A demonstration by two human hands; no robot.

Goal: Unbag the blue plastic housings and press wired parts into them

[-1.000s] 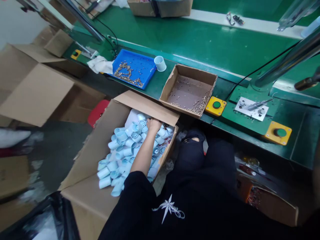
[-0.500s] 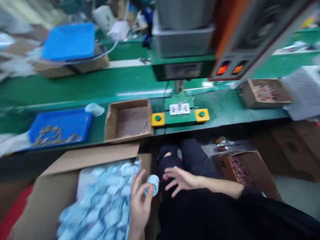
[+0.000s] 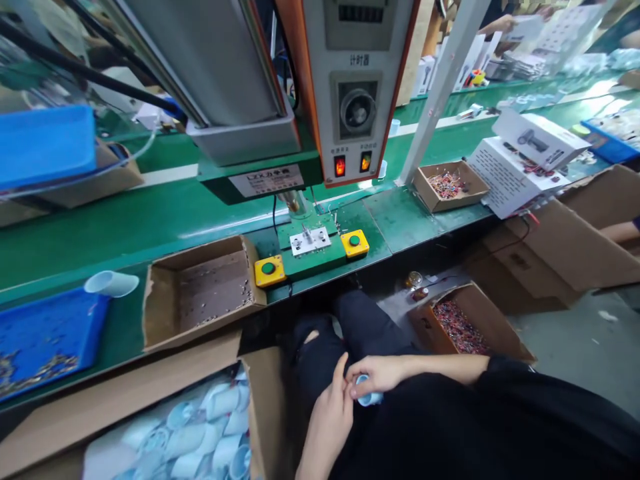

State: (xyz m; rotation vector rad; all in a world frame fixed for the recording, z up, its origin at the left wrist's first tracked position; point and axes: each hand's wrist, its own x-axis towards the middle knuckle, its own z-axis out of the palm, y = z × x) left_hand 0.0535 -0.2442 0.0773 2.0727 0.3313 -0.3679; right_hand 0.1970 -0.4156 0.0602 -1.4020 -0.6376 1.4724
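My right hand [image 3: 376,375] rests over my lap with its fingers closed round a small pale blue plastic cap [image 3: 366,395]. Beside it my left hand [image 3: 330,417] has its fingers straight and together, the fingertips touching the right hand just above the cap. At my lower left an open cardboard box [image 3: 150,393] holds several more pale blue caps [image 3: 195,437]. On the green bench ahead stands a press machine [image 3: 320,93] over a white fixture [image 3: 310,240] flanked by two yellow boxes with green buttons [image 3: 269,269] [image 3: 355,242].
A shallow cardboard tray [image 3: 200,290] with small metal bits and a blue tray [image 3: 45,333] sit on the bench at left. A pale cup [image 3: 111,283] lies by them. Boxes of small parts stand at right [image 3: 465,327] [image 3: 447,185]. Another person's arm [image 3: 620,231] shows at far right.
My left hand lifted a cap out of the box and brought it to my lap. My right hand closed on it. The view swung up and right to the press.
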